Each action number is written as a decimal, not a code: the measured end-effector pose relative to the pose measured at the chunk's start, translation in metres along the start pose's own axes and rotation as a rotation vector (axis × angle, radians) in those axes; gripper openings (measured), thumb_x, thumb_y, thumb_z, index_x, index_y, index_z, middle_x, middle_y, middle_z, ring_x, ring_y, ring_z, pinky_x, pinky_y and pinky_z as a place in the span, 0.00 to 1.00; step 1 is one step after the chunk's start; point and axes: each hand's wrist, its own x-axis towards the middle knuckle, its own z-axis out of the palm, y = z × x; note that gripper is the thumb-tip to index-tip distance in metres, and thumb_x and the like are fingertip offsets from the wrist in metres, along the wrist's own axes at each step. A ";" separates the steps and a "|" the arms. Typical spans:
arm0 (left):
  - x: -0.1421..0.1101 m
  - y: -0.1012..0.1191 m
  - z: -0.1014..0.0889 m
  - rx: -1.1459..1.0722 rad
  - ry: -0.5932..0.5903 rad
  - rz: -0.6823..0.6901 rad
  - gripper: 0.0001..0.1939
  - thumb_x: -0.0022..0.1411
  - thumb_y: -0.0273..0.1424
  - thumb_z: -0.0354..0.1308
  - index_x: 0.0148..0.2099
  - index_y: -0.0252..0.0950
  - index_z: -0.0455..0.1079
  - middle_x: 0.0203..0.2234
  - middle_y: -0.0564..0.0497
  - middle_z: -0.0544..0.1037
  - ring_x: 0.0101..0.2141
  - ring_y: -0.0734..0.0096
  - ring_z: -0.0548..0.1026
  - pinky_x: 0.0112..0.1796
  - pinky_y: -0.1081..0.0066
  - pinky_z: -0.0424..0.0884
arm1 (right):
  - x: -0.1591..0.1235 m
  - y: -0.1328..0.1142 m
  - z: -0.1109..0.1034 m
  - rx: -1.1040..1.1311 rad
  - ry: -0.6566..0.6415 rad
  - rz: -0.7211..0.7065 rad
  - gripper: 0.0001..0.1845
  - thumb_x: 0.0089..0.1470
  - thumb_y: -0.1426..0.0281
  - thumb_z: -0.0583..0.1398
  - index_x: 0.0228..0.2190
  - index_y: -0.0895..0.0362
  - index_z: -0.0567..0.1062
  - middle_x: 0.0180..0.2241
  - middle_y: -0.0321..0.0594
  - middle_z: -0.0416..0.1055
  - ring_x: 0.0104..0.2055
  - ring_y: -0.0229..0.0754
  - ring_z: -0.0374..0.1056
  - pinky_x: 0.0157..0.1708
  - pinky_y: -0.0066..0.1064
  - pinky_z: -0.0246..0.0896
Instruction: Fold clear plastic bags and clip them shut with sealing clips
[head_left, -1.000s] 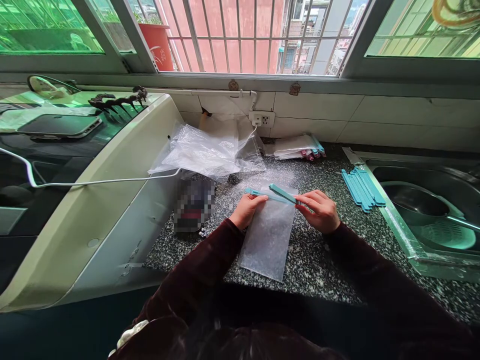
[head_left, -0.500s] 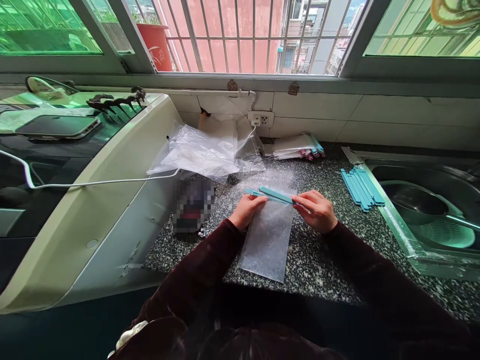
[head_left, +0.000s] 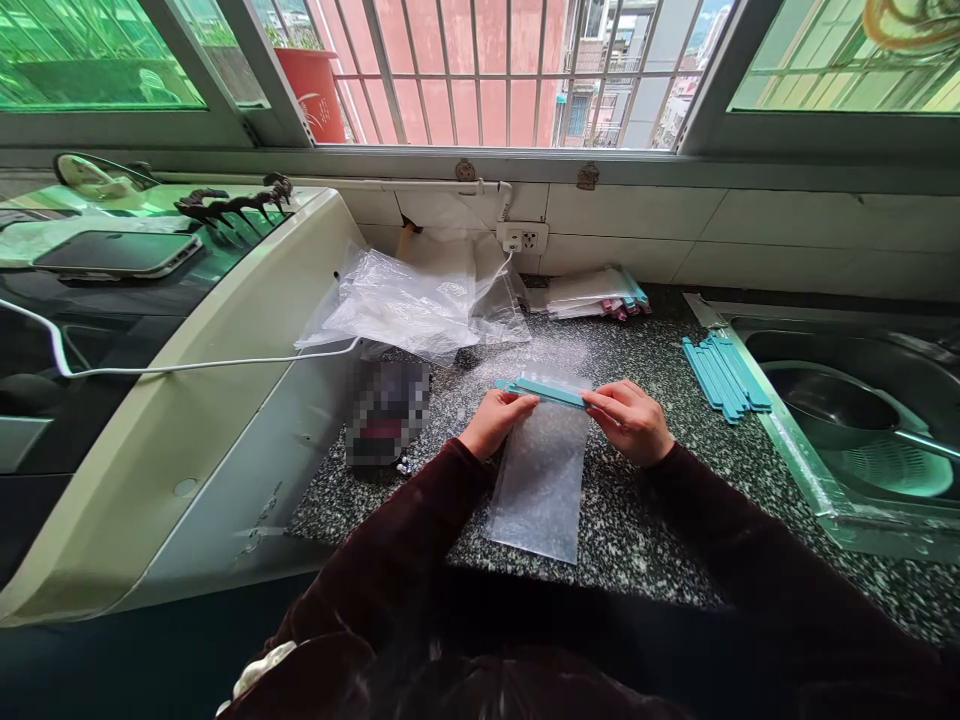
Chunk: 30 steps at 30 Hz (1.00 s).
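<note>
A long blue bag-sealing clip [head_left: 551,392] lies across the top of a clear plastic bag [head_left: 541,490]. My left hand [head_left: 495,420] pinches the clip's left end, its thumb lying along the strip. At the right end, my right hand [head_left: 628,418] grips the clip between thumb and fingers. Two strips of the clip show at the left, close together; whether they are fully pressed together I cannot tell. Below the clip, the bag hangs down over the speckled counter towards me and looks flat.
Several blue clips [head_left: 724,378] lie beside the sink [head_left: 825,500] at right. Loose clear bags [head_left: 409,305] are heaped near the wall, and bags with clips [head_left: 596,293] lie right of the socket [head_left: 523,238]. A white cable [head_left: 210,366] crosses at left; a blurred dark object [head_left: 386,412] stands nearby.
The upper strip of the clip has come down closer to the lower one at the left end. The bag's lower end has swung slightly right. Both hands have barely moved.
</note>
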 end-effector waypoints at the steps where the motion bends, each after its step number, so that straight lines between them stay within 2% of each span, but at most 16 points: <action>1: 0.000 0.000 0.000 0.002 -0.004 0.005 0.21 0.40 0.43 0.64 0.16 0.33 0.61 0.13 0.58 0.57 0.18 0.82 0.52 0.23 0.73 0.46 | 0.000 0.000 0.000 -0.004 -0.002 0.000 0.10 0.52 0.73 0.58 0.38 0.56 0.75 0.27 0.41 0.72 0.29 0.39 0.63 0.28 0.29 0.63; 9: 0.000 0.001 0.000 0.033 0.000 0.016 0.20 0.39 0.43 0.64 0.17 0.31 0.63 0.14 0.58 0.59 0.20 0.82 0.54 0.24 0.74 0.48 | -0.002 0.001 0.001 -0.036 -0.054 0.041 0.10 0.54 0.72 0.57 0.38 0.54 0.76 0.27 0.40 0.71 0.30 0.38 0.62 0.29 0.28 0.60; 23: 0.001 0.006 0.004 -0.001 -0.008 0.012 0.15 0.36 0.36 0.65 0.21 0.30 0.68 0.17 0.55 0.68 0.22 0.78 0.62 0.28 0.74 0.57 | -0.003 0.002 0.001 -0.106 -0.128 0.022 0.10 0.55 0.72 0.55 0.37 0.55 0.76 0.27 0.40 0.71 0.30 0.38 0.61 0.30 0.28 0.57; 27: 0.001 0.008 0.001 0.064 -0.035 0.029 0.15 0.37 0.38 0.64 0.21 0.31 0.67 0.17 0.55 0.66 0.22 0.78 0.61 0.27 0.74 0.56 | -0.002 0.002 0.000 -0.129 -0.166 0.033 0.11 0.55 0.71 0.55 0.37 0.54 0.76 0.27 0.40 0.71 0.30 0.38 0.61 0.30 0.28 0.56; 30: 0.000 0.011 0.000 0.114 -0.045 0.059 0.18 0.39 0.42 0.63 0.20 0.31 0.65 0.16 0.56 0.63 0.21 0.79 0.59 0.25 0.74 0.54 | -0.002 0.003 -0.001 -0.168 -0.148 0.008 0.10 0.55 0.72 0.56 0.37 0.54 0.76 0.27 0.40 0.71 0.30 0.38 0.61 0.30 0.28 0.56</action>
